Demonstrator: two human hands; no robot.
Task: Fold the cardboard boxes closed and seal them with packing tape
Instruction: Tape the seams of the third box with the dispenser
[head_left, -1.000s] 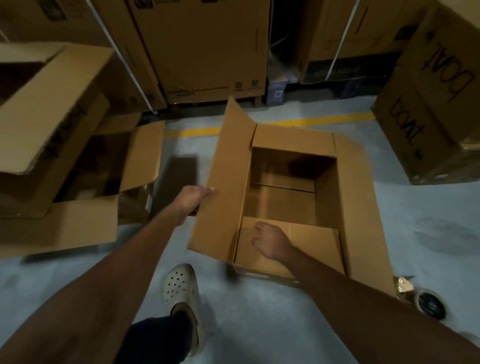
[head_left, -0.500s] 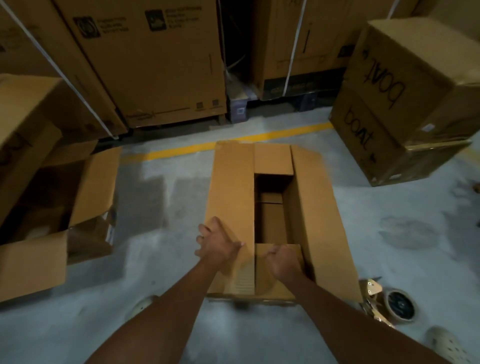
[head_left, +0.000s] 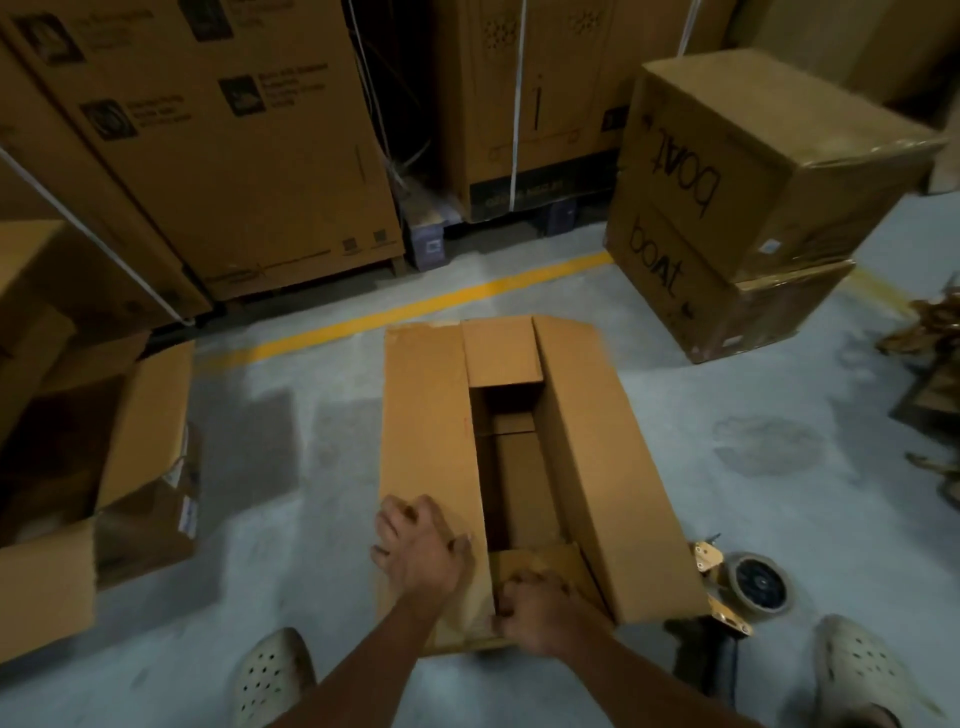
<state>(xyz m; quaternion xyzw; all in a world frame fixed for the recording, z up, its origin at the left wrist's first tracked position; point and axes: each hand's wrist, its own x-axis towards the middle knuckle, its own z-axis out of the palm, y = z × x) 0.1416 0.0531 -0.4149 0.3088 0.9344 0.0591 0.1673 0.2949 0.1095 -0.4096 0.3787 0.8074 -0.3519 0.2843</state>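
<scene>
The cardboard box (head_left: 514, 483) sat on the floor right in front of you, its long axis running straight away from your feet toward the yellow line (head_left: 415, 312). Your left hand (head_left: 421, 545) lay on the left long flap (head_left: 431, 415) near its close end, fingers laid out over the board and pressing it down flat. Your right hand (head_left: 540, 608) was down on the near short flap (head_left: 545, 564), fingers curled at the edge where the two flaps met. Blur hid whether it pinched the board or only pushed on it, so I cannot tell. The far short flap (head_left: 501, 353) was already folded in.

What mattered was the right long flap (head_left: 608, 457). It stood splayed outward, lying just to the right of your right hand and parallel to the box's length — so that hand was plainly the nearer one. In my judgement, the next move called for sweeping that flap inward to the left until it met the left flap along the middle. The tape dispenser (head_left: 753, 582) lay on the floor just beyond the flap's near corner, also on your right side — within that hand's reach, I would guess.
</scene>
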